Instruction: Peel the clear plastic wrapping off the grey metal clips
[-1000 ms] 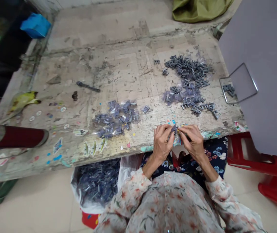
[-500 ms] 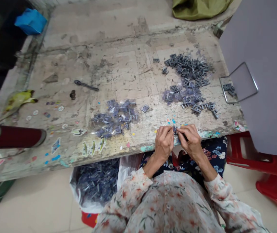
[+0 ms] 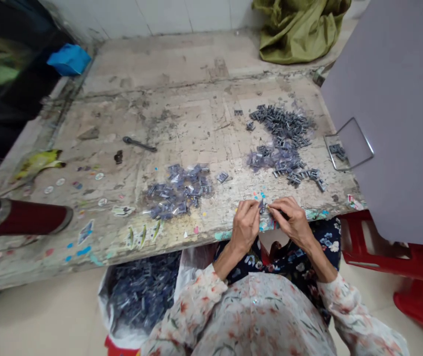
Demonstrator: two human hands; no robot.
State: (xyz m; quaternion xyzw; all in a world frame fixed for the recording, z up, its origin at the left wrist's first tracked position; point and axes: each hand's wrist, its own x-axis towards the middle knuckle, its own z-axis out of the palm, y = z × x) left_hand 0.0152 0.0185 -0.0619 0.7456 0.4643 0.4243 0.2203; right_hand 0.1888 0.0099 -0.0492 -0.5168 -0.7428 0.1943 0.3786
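My left hand (image 3: 245, 226) is at the table's front edge, its fingers pinching a small grey plastic part (image 3: 262, 204). Just to the right, my right hand (image 3: 291, 220) is closed too, thumb and finger pressed together close beside that part; what is between them is too small to make out. Beyond my hands on the right lies a heap of dark grey plastic parts (image 3: 281, 121), with purplish clear pieces (image 3: 269, 157) mixed in nearer me. A spread of grey parts with clear film (image 3: 178, 190) lies to the left, and a single part (image 3: 222, 176) rests between the groups.
A dark red flask (image 3: 37, 217) lies at the left, near a banana peel (image 3: 39, 164) and a dark tool (image 3: 139, 144). Below the edge is a white sack (image 3: 104, 309) full of similar parts. A grey panel (image 3: 393, 128) and red stools (image 3: 378, 252) are at the right.
My hands have come slightly apart, and the small part now shows between them, in my left fingers. The camera view has tilted up, bringing more of the back wall into sight.
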